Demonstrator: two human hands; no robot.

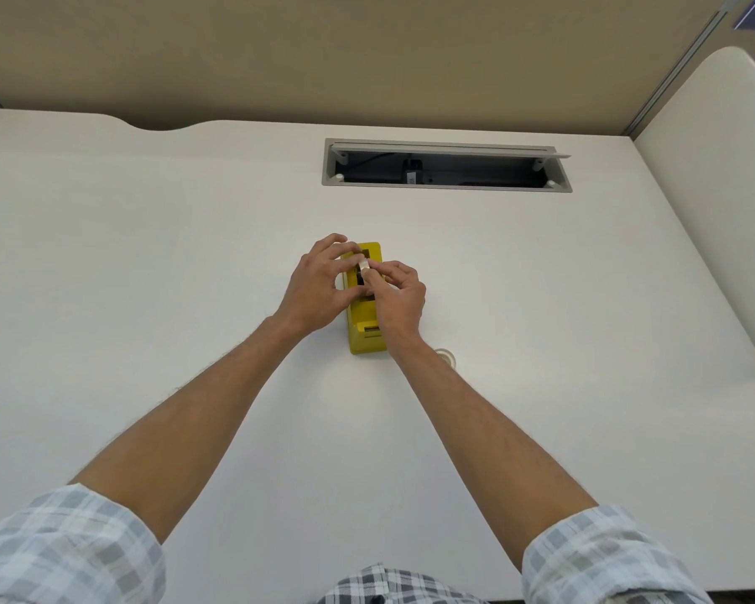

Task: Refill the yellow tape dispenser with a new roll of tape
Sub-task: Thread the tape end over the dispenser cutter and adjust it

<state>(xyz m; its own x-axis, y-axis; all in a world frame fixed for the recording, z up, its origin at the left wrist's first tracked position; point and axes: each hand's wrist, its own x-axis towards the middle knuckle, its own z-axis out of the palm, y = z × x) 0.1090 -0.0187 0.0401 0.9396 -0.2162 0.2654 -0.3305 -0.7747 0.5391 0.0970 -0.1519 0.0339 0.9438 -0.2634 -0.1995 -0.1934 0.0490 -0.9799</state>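
The yellow tape dispenser (364,337) lies lengthwise on the white desk (149,255), its cutter end towards me. Both hands are over its open middle. My left hand (319,289) curls round the dispenser's left side, its fingertips at a small pale piece (363,266) above the black slot. My right hand (395,300) pinches that same pale piece from the right; whether it is a tape core or a roll I cannot tell. A clear tape roll (446,356) lies flat on the desk just right of my right wrist, partly hidden.
An open grey cable tray (445,165) with a black plug inside is set into the desk behind the dispenser. A tan partition wall (367,58) runs along the back. A second desk surface (715,146) adjoins on the right.
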